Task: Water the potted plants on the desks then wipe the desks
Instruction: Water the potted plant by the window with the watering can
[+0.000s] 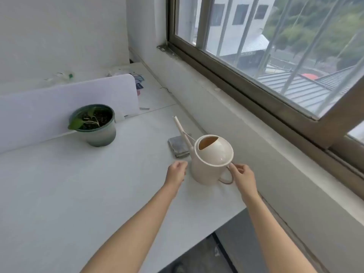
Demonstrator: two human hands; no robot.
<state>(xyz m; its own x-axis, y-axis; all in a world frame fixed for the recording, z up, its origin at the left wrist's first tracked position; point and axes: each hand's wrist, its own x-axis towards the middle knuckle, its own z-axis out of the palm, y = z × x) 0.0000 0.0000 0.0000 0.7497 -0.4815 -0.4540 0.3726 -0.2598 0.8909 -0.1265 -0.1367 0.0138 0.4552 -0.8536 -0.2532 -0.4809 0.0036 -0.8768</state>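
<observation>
A cream watering can (206,164) stands upright on the white desk (78,184), its long spout pointing away from me. My right hand (243,177) is at the can's handle, fingertips touching its top end, not closed around it. My left hand (176,173) hovers just left of the can's body, fingers loosely curled, holding nothing. A green pot with a small leafy plant (94,125) sits further back on the left, against a white divider. A folded grey cloth (178,146) lies flat just behind the can, under the spout.
A white divider panel (65,107) runs behind the pot, with another desk and small clutter (137,83) beyond it. A grey window ledge (256,134) and a barred window (275,56) run along the right. The desk's near right edge drops to the floor (197,253).
</observation>
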